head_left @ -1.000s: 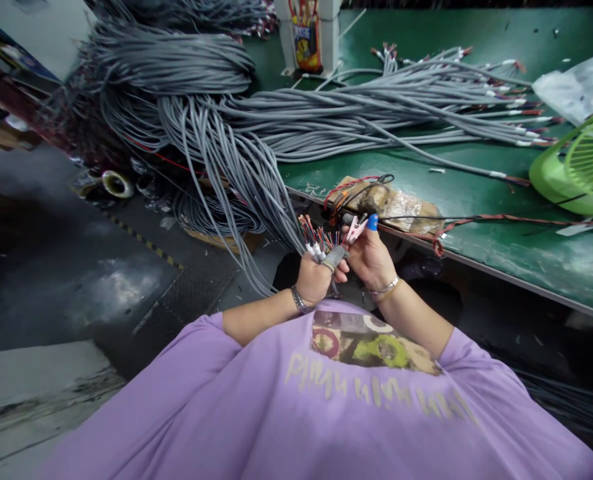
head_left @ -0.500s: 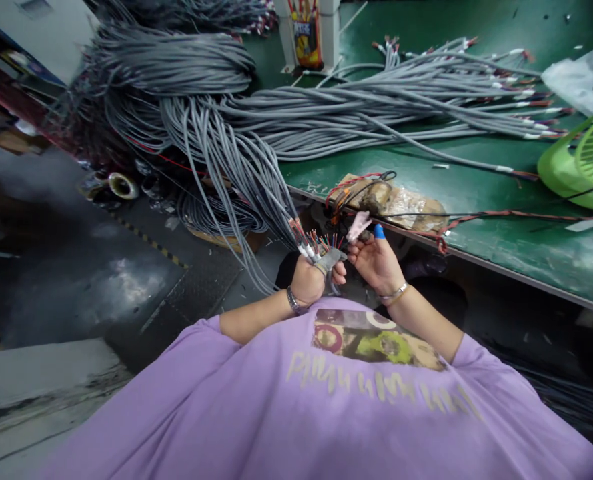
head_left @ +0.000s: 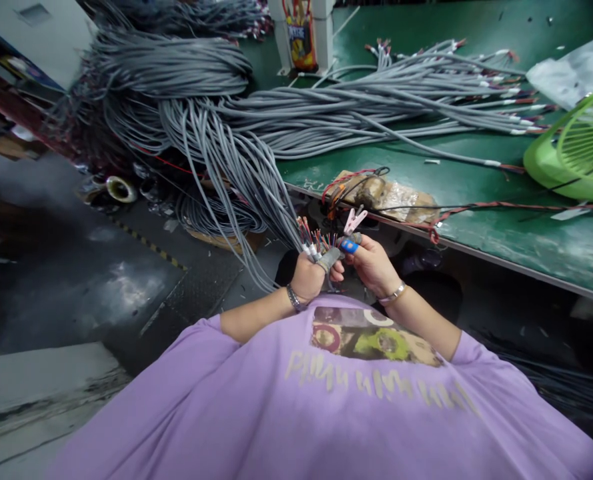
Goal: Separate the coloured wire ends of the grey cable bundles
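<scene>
My left hand (head_left: 310, 275) is closed around a bunch of grey cables (head_left: 269, 175), below the table's front edge. Stripped cable ends with thin coloured wires (head_left: 321, 237) and white sleeves stick up from that fist. A grey cover wraps its thumb. Close beside it, my right hand (head_left: 373, 265) pinches, its blue-wrapped thumb pressed toward a grey-covered fingertip by the wire tips. Whatever lies between those fingers is too small to make out. Just above them is a pink clip (head_left: 355, 221); I cannot tell what it is fixed to.
More grey cables (head_left: 376, 110) lie across the green table (head_left: 501, 230). A taped block (head_left: 391, 197) with red and black wires sits at its front edge. To the right stand a green fan (head_left: 571, 150) and a clear plastic bag (head_left: 573, 73). Coiled cable (head_left: 219, 217) lies below.
My right hand's thumb has come down and closed against its finger, nearer the wire tips. My left hand keeps its hold on the cables. The view has shifted slightly.
</scene>
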Motion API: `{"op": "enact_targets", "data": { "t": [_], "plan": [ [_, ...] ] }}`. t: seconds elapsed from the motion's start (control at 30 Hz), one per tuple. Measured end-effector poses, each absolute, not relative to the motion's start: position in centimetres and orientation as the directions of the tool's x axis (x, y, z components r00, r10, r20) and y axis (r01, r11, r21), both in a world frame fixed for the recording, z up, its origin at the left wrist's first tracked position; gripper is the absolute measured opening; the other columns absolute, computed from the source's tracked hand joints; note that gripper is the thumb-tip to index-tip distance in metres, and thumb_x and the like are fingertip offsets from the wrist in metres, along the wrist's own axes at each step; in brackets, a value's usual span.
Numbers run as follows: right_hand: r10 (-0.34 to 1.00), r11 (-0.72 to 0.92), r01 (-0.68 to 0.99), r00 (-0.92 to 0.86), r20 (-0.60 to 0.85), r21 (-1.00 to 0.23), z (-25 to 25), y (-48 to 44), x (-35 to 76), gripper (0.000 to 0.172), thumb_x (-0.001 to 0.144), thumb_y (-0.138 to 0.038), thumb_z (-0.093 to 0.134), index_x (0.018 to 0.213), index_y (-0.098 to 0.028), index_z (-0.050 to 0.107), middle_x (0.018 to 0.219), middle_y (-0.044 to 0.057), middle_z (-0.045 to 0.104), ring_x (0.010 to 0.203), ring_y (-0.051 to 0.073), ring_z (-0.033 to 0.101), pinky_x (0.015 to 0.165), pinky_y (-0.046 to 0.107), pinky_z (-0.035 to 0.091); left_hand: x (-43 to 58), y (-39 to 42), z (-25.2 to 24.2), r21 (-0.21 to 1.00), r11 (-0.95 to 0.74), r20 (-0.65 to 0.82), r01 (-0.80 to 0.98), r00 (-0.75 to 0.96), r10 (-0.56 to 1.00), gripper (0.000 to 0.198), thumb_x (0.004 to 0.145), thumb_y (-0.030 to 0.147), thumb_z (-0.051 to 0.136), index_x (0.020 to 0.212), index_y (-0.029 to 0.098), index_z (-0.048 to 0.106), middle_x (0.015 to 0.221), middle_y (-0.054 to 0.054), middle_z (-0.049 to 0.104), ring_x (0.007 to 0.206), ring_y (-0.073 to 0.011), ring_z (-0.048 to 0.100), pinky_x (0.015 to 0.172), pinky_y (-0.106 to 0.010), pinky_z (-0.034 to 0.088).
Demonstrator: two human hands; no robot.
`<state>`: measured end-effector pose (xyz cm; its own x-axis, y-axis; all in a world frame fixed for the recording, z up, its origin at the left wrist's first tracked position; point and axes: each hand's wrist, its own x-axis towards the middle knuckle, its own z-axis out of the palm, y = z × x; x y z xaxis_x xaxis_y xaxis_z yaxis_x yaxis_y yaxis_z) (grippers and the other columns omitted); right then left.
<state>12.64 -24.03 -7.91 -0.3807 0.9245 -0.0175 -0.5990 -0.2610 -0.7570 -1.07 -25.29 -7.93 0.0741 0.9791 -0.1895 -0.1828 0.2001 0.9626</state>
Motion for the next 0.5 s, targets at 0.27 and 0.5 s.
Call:
{"op": "enact_targets", "data": {
  "t": [0.27,0.5],
  "plan": [
    [0.961,-0.265,-0.570,-0.225,-0.162,-0.778,-8.0,-23.5,12.9,0.037,0.072,-0.034,0.084,0.065,-0.021,0.050,0.054,-0.006,0.048,0.048,0.010,0.047,0.049,0.029,0.045,-1.2,-25.5,-7.6,0.969,0.171,-0.165,-0.178,0.047,0.985,0.047,0.074,0.059,0.075,0.068,0.013,0.067,0.064,-0.006,0.072,0.047,-0.0117,0.065,0.042,-0.019,0.046],
    [0.872,-0.417,-0.579,-0.472,-0.128,-0.700,-8.3,-22.7,13.0,0.032,0.079,-0.037,0.077,0.069,-0.021,0.051,0.053,-0.007,0.045,0.046,0.012,0.046,0.049,0.030,0.045,-1.4,-25.0,-7.0,0.932,0.180,-0.115,-0.314,0.217,0.970,0.040,0.065,0.048,0.085,0.080,0.014,0.070,0.080,-0.009,0.078,0.054,-0.0148,0.069,0.039,-0.019,0.039]
  ]
}}
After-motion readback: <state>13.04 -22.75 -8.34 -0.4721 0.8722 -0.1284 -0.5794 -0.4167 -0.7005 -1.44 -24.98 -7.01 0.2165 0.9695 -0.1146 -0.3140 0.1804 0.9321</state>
